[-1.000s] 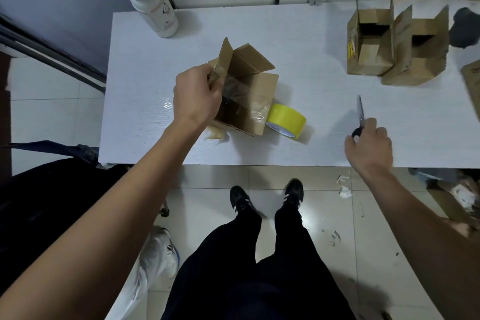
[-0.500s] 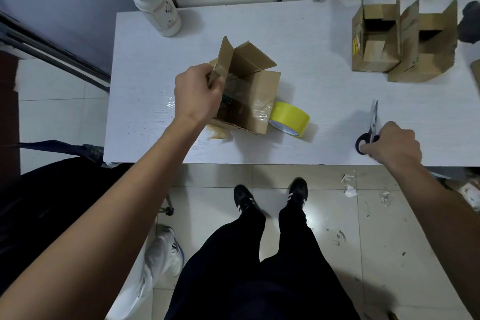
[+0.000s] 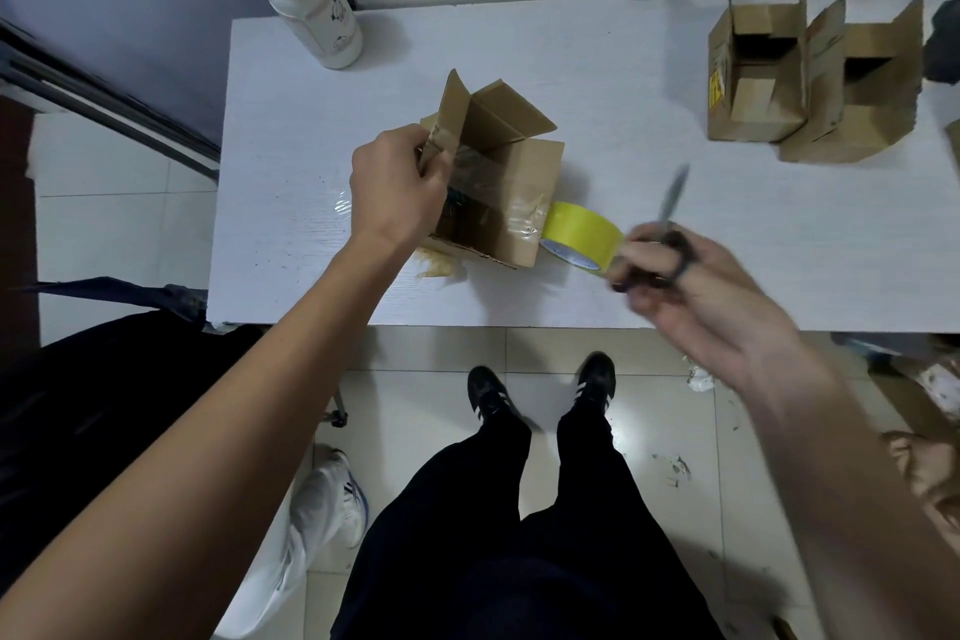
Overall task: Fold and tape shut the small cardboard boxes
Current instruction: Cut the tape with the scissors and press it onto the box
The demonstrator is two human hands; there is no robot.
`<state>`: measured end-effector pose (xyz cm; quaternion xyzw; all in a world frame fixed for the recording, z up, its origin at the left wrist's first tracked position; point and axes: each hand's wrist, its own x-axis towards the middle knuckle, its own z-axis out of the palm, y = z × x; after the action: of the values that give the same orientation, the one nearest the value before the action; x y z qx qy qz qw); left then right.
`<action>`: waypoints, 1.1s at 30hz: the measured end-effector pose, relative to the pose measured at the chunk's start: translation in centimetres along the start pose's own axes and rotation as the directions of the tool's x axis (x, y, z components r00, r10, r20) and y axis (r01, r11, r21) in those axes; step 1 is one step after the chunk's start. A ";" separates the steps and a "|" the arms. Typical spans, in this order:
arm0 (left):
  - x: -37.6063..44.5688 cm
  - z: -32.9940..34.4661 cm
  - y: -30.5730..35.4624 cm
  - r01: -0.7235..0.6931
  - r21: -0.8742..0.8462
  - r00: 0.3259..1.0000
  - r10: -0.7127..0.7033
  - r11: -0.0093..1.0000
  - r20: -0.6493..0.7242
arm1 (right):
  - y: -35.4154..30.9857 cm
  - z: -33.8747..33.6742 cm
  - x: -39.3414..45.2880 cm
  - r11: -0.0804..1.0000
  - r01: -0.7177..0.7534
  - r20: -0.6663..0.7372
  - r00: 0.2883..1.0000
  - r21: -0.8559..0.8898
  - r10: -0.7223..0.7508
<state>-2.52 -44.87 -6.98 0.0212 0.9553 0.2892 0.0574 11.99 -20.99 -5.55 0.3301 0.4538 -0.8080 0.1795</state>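
Left hand [image 3: 397, 187] gripping box [image 3: 498, 192] flap, blurred right hand [image 3: 691, 286] holding scissors [image 3: 670, 224], fingers indistinct

Both forearms are bare, with no sleeve, watch or ring showing on either; the left arm runs in from the lower left of the frame, the right arm from the lower right. The left hand [image 3: 397, 187] is sharp, the right hand [image 3: 696, 286] smeared by blur. At bottom centre, black trousers [image 3: 519, 535] cover both legs. Below them are black shoes [image 3: 488, 392] with white side stripes and pale soles, toes toward the top of the frame.
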 end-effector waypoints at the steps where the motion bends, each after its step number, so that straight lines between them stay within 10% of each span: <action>1: 0.0 0.0 0.0 0.001 0.001 1.000 -0.001 1.000 -0.001 | 0.4 2.1 0.3 1.000 -0.019 0.046 0.999 0.011 0.018; 6: -0.2 -0.1 -0.1 -0.015 0.008 1.000 0.015 1.000 -0.011 | 0.4 7.6 3.3 0.995 -0.036 0.147 0.988 -0.091 0.050; 13: -0.3 0.1 -0.3 -0.024 0.009 0.999 0.024 1.000 -0.031 | 2.2 8.5 4.5 0.875 -0.395 0.266 0.844 -0.282 0.466; 20: 0.1 0.4 -1.5 -0.014 0.012 1.000 0.014 1.000 -0.027 | 3.0 9.6 5.1 0.949 -0.307 0.164 0.942 0.070 0.293; 33: -0.4 0.6 -1.1 0.003 -0.004 0.999 -0.003 1.000 -0.041 | 5.0 9.8 5.2 0.996 -0.082 -0.034 0.996 -0.034 0.081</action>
<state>-2.03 -45.47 -8.06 0.0137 0.9558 0.2913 0.0383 7.53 -31.91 -8.59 0.3582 0.4572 -0.7863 0.2107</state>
